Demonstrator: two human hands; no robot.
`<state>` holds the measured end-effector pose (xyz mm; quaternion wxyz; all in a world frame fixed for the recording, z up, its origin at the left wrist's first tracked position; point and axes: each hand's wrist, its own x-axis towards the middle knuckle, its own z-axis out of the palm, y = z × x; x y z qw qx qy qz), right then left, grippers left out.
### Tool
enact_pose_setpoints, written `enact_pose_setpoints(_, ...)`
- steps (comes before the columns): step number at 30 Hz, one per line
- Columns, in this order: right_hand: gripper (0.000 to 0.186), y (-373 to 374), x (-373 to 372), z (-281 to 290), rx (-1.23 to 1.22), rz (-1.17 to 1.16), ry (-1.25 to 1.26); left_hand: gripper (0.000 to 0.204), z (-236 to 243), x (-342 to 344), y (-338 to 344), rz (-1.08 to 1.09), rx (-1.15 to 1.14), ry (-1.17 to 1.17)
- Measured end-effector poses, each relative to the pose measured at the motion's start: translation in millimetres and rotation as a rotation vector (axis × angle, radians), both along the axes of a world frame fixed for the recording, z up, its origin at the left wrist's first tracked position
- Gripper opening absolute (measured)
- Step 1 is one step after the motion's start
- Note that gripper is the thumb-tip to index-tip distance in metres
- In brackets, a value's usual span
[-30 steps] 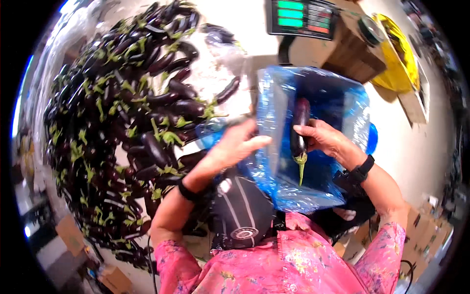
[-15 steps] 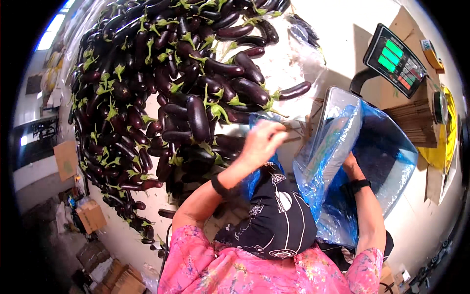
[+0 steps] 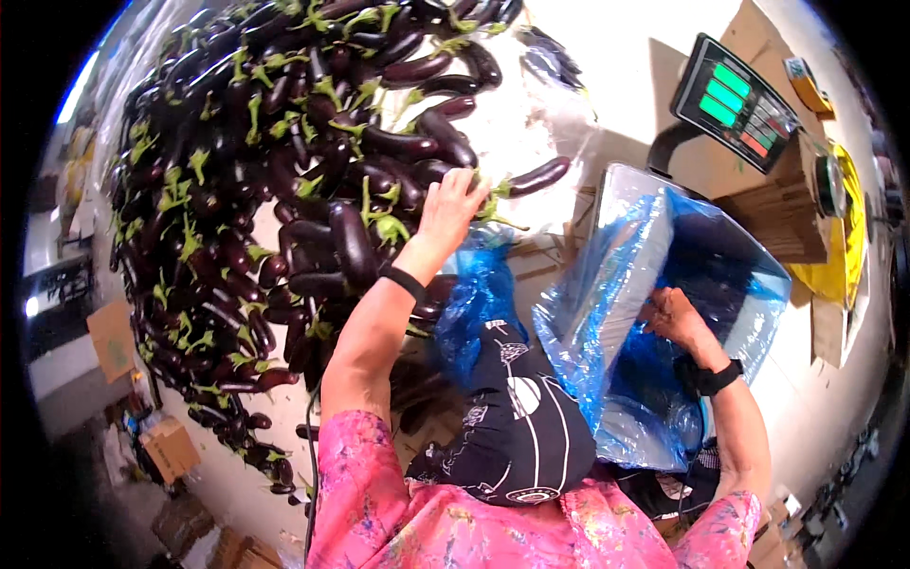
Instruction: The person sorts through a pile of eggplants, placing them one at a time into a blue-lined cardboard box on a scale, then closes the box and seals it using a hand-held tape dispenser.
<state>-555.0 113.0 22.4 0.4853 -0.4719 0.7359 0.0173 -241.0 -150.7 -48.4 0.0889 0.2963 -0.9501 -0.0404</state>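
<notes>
Person's left hand [image 3: 449, 211] over the right edge of heaped eggplants [image 3: 353, 245], fingers extended, grip unclear, right hand [image 3: 679, 319] at the opening of a blue plastic bag [image 3: 592, 318], fingers curled, any pinch impossible to tell, scale display [image 3: 730, 102] beyond

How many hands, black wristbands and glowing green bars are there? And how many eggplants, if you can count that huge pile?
Hands: 2, the left hand and the right hand
Black wristbands: 2, one on each arm
Glowing green bars: 3, on the scale display
Total: 7
Eggplants: left out, too many overlap to count
</notes>
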Motion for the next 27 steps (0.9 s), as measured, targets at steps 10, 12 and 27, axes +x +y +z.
enact_pose_setpoints(10,0.049,-16,-14,169,-0.200,-0.617,-0.397,0.054,74,31,-13,0.255,0.213,0.373)
enact_pose_setpoints(12,0.047,-14,-10,170,-0.223,-0.703,-0.450,0.058,118,24,8,0.163,0.065,0.538)
enact_pose_setpoints(27,0.032,21,29,122,-0.195,-1.255,-0.779,0.022,163,-76,105,-0.457,0.768,0.707)
